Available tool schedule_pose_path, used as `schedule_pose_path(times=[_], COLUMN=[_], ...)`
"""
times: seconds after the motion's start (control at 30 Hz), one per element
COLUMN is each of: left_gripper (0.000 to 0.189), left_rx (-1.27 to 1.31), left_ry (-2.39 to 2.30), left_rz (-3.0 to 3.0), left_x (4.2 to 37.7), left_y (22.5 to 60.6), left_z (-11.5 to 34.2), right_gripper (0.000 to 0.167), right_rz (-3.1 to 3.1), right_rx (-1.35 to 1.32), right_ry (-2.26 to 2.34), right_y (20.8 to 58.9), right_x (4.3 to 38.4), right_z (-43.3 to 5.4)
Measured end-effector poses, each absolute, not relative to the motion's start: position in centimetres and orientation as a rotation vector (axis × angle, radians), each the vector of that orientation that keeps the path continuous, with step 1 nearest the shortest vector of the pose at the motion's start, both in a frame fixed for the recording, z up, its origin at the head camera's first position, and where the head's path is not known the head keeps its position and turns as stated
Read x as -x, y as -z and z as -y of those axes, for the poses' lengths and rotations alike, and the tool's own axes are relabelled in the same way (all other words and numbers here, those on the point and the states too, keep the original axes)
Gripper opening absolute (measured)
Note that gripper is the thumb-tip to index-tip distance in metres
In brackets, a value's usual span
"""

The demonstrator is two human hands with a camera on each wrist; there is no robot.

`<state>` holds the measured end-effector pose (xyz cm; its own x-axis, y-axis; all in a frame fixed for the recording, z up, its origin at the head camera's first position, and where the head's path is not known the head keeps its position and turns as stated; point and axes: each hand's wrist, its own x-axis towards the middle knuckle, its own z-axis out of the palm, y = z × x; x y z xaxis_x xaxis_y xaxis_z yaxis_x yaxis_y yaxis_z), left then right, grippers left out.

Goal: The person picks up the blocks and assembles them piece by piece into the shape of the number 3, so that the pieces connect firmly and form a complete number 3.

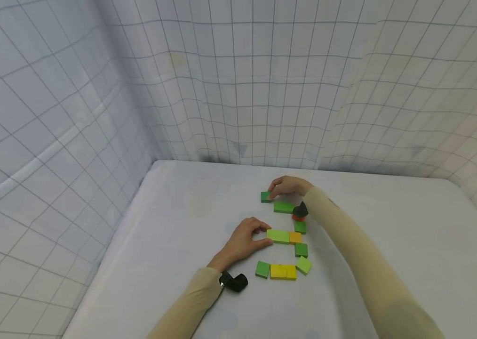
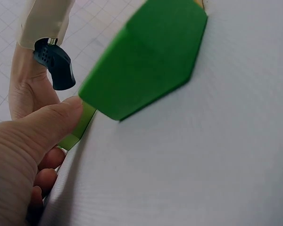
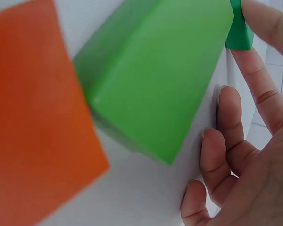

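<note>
My right hand [image 1: 290, 185] pinches a small dark green block [image 1: 266, 197] between thumb and index finger at the far left end of the block arrangement. In the right wrist view that dark green block [image 3: 240, 28] shows between the fingertips, the other fingers loosely bent. Nearer, my left hand [image 1: 240, 241] holds the left end of a long light green block [image 1: 278, 236], thumb on its near side and fingers on the far side. In the left wrist view, the thumb partly covers this light green block [image 2: 73, 139].
Below my right hand lies a long green block [image 1: 283, 207], then a red-orange block [image 1: 299, 218] partly covered by the wrist camera. An orange block [image 1: 295, 237], green blocks [image 1: 301, 249], yellow blocks [image 1: 282, 271] and a tilted light green block [image 1: 304, 265] continue nearer on the white table [image 1: 179, 226].
</note>
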<state>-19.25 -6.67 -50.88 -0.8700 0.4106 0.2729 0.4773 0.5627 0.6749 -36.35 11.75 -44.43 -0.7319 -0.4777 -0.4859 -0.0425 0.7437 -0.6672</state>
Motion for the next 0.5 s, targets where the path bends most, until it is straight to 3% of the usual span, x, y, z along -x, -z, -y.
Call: schedule_pose_path(times=[0.5], left_gripper=[0.032], left_rx=[0.773], left_ry=[1.205], left_rz=[2.696], left_x=[19.37], left_y=[50.97], left_z=[6.64], right_gripper=[0.027], right_rz=[-2.231], right_rx=[0.438], right_ry=[0.814], right_y=[44.63], right_x=[36.05], right_z=[-12.16])
